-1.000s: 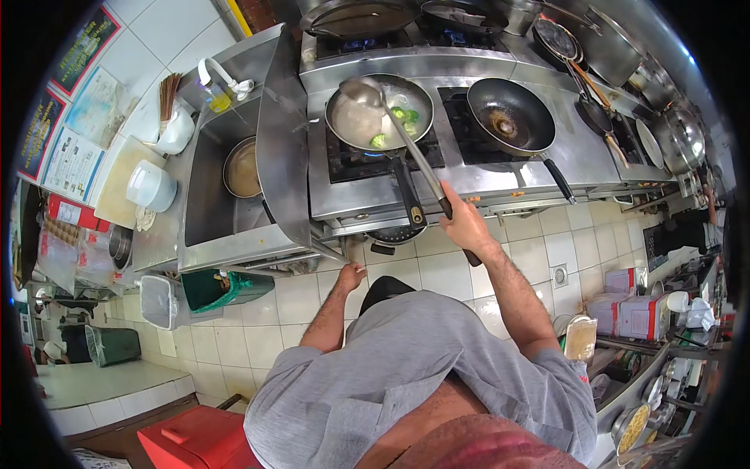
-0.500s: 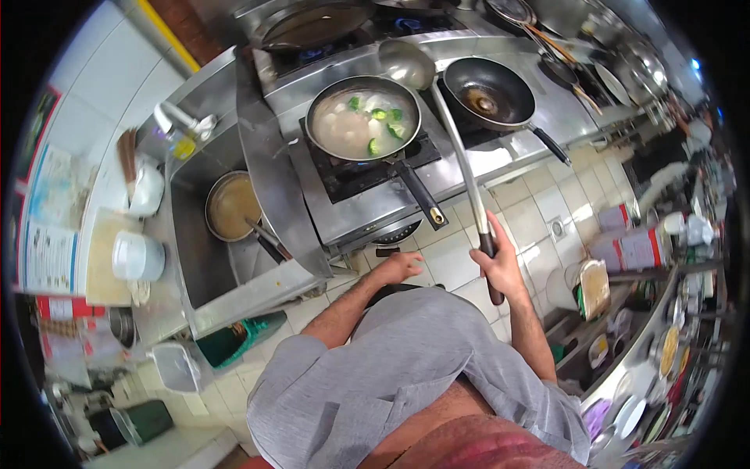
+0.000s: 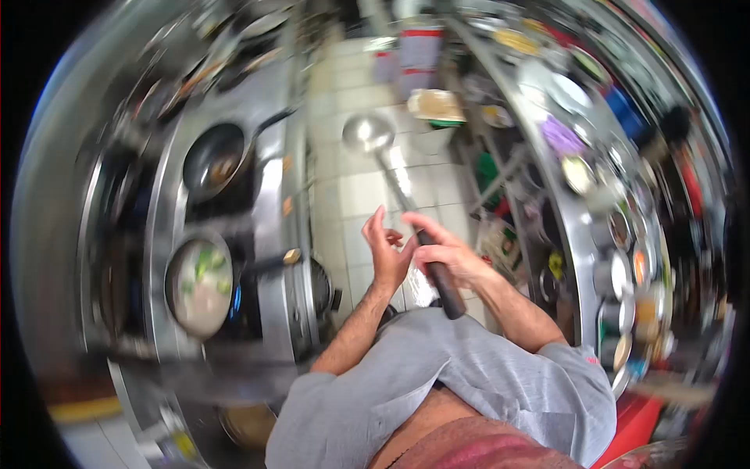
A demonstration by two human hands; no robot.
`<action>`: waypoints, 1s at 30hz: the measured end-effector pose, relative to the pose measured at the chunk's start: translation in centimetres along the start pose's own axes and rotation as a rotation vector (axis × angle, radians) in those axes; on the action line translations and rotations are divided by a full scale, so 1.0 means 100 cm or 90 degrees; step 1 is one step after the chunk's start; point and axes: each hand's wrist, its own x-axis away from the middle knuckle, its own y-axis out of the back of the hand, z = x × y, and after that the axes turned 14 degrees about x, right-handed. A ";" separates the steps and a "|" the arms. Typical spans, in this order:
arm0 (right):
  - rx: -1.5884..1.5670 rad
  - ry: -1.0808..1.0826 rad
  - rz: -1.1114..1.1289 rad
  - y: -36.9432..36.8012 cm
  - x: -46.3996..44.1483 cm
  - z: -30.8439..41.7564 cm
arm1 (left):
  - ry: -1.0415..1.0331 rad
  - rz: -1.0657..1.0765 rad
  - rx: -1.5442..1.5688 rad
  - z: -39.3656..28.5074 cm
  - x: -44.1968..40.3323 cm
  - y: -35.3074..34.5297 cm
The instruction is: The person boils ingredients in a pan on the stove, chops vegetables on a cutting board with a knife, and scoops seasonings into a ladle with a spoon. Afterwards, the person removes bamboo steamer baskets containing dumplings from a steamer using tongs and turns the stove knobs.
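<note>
My right hand (image 3: 453,256) is wrapped around the dark handle of a long metal ladle (image 3: 369,134). The ladle's round bowl points away from me, above the tiled floor of the aisle. Close beside the handle, my left hand (image 3: 387,250) is raised with its fingers apart and nothing in it. To the left on the stove, a pan (image 3: 171,293) holds pale liquid with green broccoli (image 3: 208,263). Beyond it sits a dark wok (image 3: 207,160) with a little brown residue inside. Neither hand touches these pans.
A steel counter (image 3: 547,211) with plates, bowls and containers runs along the right. The stove counter (image 3: 272,187) borders the aisle on the left, and pan handles stick out over its edge. A bin with a board-like lid (image 3: 436,106) stands ahead on the floor (image 3: 363,187).
The view has swung right, away from the sink. The ladle has left the stove side and now hangs over the aisle. My left hand has come up beside the ladle handle.
</note>
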 end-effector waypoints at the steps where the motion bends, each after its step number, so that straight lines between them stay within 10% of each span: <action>1: -0.049 0.006 -0.041 0.006 0.007 -0.007 | 0.042 0.020 0.020 -0.006 0.002 -0.019; 4: -0.180 -0.050 -0.118 0.028 0.038 -0.039 | -0.161 0.137 -0.109 0.006 0.019 -0.076; 8: -0.289 -0.008 -0.232 0.055 0.106 -0.072 | -0.058 0.507 -0.007 0.136 0.079 -0.123; 9: -0.251 0.009 -0.245 0.064 0.121 -0.082 | 0.197 0.450 0.353 0.165 0.102 -0.135; 11: -0.129 0.053 -0.307 0.080 0.172 -0.092 | 0.135 0.460 0.260 0.090 0.119 -0.167; 16: -0.117 0.119 -0.860 0.133 0.307 -0.164 | 0.449 0.344 0.321 0.002 0.147 -0.219; 21: -0.252 0.256 -1.397 0.185 0.483 -0.234 | 0.458 0.415 0.401 -0.048 0.158 -0.230; 30: -0.189 0.208 -1.356 0.272 0.594 -0.217 | 0.306 0.582 0.521 -0.147 0.130 -0.243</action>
